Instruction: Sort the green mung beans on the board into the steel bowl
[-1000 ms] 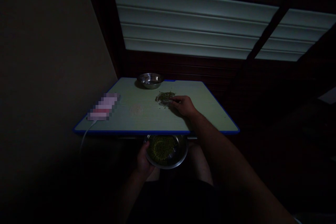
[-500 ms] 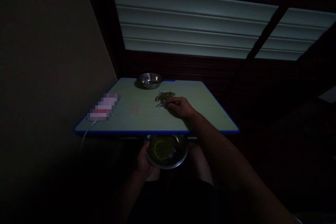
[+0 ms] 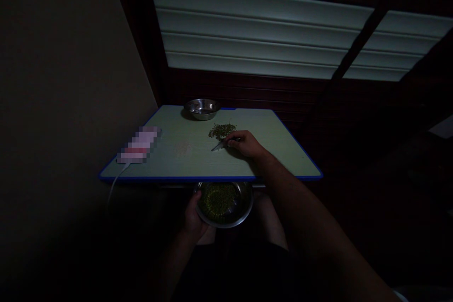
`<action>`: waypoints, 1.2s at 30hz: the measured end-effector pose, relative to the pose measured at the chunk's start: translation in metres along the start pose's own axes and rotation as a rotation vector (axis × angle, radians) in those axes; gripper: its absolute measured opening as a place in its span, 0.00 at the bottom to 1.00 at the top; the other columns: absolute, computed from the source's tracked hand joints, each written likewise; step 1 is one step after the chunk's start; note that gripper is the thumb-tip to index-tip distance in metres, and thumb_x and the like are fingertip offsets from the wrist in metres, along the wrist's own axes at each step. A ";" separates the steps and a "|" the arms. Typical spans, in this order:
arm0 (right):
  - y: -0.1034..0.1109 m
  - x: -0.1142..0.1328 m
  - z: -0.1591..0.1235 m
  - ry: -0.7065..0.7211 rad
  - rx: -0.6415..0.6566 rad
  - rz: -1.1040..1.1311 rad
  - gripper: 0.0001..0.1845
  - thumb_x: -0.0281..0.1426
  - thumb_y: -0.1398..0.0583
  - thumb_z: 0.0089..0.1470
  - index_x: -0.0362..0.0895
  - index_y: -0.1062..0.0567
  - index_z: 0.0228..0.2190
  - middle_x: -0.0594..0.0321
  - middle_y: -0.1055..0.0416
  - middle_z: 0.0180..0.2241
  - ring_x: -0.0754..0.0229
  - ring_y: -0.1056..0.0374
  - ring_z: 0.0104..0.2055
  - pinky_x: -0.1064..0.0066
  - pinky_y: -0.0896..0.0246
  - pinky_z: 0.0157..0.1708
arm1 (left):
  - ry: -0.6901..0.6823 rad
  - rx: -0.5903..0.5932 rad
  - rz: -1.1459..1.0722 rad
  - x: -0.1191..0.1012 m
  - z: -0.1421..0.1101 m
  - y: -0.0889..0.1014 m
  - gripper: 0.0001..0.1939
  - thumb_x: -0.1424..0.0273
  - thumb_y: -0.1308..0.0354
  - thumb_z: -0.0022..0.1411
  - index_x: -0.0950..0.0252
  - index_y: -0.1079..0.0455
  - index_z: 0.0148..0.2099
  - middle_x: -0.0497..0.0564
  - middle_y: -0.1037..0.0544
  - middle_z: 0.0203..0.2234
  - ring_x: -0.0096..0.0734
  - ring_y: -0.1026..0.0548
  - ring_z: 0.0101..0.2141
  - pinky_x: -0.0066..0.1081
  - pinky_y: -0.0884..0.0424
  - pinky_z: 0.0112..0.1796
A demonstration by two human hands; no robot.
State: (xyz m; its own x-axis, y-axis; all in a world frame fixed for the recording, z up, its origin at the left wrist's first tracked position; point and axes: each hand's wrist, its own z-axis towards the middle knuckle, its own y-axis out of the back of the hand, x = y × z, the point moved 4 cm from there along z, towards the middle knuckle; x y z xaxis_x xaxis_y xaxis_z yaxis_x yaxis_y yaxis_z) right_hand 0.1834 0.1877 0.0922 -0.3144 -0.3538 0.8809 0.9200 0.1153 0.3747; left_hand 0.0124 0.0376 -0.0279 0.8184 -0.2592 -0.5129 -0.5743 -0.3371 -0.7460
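Observation:
My right hand [image 3: 244,143] is closed around a small, thin, blade-like tool [image 3: 218,145] just above the table; its exact kind is hard to make out in the dim light. The tool's tip points left and down, beside a loose pile of small greenish-brown beans or grains [image 3: 221,130]. Below the table's front edge, my left hand [image 3: 194,219] grips the left rim of a steel bowl [image 3: 244,221], thumb over the rim. Many small green grains [image 3: 219,200] lie inside that bowl, whose far edge the table partly hides.
A second steel bowl [image 3: 201,109] stands at the back of the pale, blue-edged table [image 3: 283,151]. At the left lies a blurred-out phone-like device [image 3: 139,145] with a white cable [image 3: 115,181]. A faint scatter of pale bits [image 3: 183,148] is mid-left. A wall and slatted panels surround the table.
The tool in my right hand has turned, its tip now pointing lower and nearer the table's front edge. My left hand and the bowl it holds look unmoved.

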 end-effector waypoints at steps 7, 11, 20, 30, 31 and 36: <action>0.010 0.005 0.001 -0.036 -0.168 -0.011 0.07 0.31 0.39 0.43 0.41 0.22 0.25 0.61 0.24 0.27 0.62 0.31 0.31 0.70 0.37 0.37 | -0.004 0.006 -0.014 0.000 0.000 0.000 0.12 0.66 0.42 0.53 0.66 0.23 0.37 0.56 0.17 0.32 0.46 0.21 0.39 0.46 0.30 0.48; 0.019 -0.001 0.001 -0.126 -0.306 -0.066 0.09 0.34 0.39 0.42 0.41 0.23 0.23 0.62 0.26 0.24 0.62 0.32 0.28 0.71 0.38 0.32 | 0.005 -0.011 -0.005 0.000 -0.001 -0.001 0.12 0.66 0.43 0.54 0.67 0.23 0.37 0.56 0.17 0.32 0.46 0.21 0.39 0.45 0.30 0.48; 0.022 -0.008 0.001 -0.196 -0.301 -0.208 0.09 0.33 0.39 0.43 0.41 0.22 0.24 0.62 0.26 0.23 0.62 0.32 0.27 0.71 0.38 0.31 | 0.013 -0.018 -0.011 0.001 0.000 0.000 0.12 0.66 0.43 0.54 0.66 0.23 0.36 0.56 0.18 0.31 0.48 0.22 0.41 0.47 0.31 0.49; 0.019 -0.010 0.002 -0.125 -0.254 -0.306 0.08 0.30 0.39 0.44 0.41 0.21 0.27 0.61 0.24 0.26 0.62 0.31 0.28 0.72 0.38 0.31 | -0.003 0.010 0.005 0.000 0.000 0.000 0.12 0.64 0.42 0.52 0.64 0.24 0.37 0.55 0.18 0.32 0.50 0.23 0.44 0.49 0.31 0.49; 0.018 -0.010 0.002 -0.118 -0.251 -0.312 0.08 0.30 0.38 0.44 0.41 0.21 0.29 0.61 0.24 0.26 0.63 0.32 0.28 0.72 0.38 0.31 | -0.001 0.006 0.008 0.000 0.000 0.000 0.12 0.64 0.42 0.52 0.64 0.24 0.37 0.55 0.18 0.32 0.50 0.23 0.44 0.48 0.31 0.49; 0.017 -0.006 0.000 -0.081 -0.238 -0.385 0.11 0.30 0.38 0.43 0.42 0.20 0.33 0.64 0.26 0.24 0.64 0.34 0.26 0.73 0.40 0.29 | -0.013 0.002 0.015 0.000 0.000 0.000 0.13 0.64 0.42 0.52 0.66 0.23 0.37 0.56 0.17 0.32 0.49 0.22 0.42 0.48 0.30 0.48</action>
State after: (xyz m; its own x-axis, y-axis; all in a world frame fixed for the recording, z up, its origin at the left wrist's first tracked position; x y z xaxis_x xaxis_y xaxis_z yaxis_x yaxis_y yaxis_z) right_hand 0.2011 0.1913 0.0933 -0.6526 -0.2542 0.7138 0.7577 -0.2299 0.6108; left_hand 0.0124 0.0377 -0.0280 0.8101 -0.2523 -0.5292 -0.5862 -0.3320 -0.7390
